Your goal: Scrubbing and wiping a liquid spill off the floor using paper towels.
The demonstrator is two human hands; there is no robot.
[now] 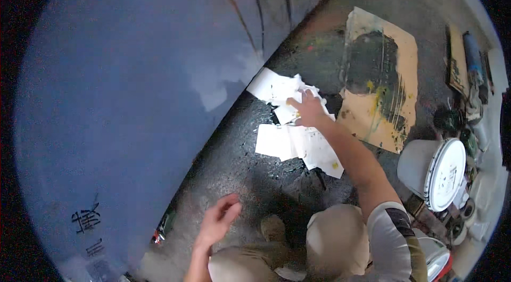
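Several white paper sheets lie overlapped on the dark, stained floor, reaching up to the foot of the wall. My right hand rests on the rumpled part of this pile with fingers and thumb spread, gripping nothing that shows. Just nearer, more white sheets lie flat, one with a yellow spot. A shiny black wet-looking patch surrounds the paper. Lower left, my left hand hangs over the floor beside my knee, fingers loosely bent and nothing in them.
The blue wall slants along the left. Right of the paper lies a tan cardboard sheet smeared with dark and yellow paint. A white lidded bucket stands at the right, among tape rolls and a blue cylinder.
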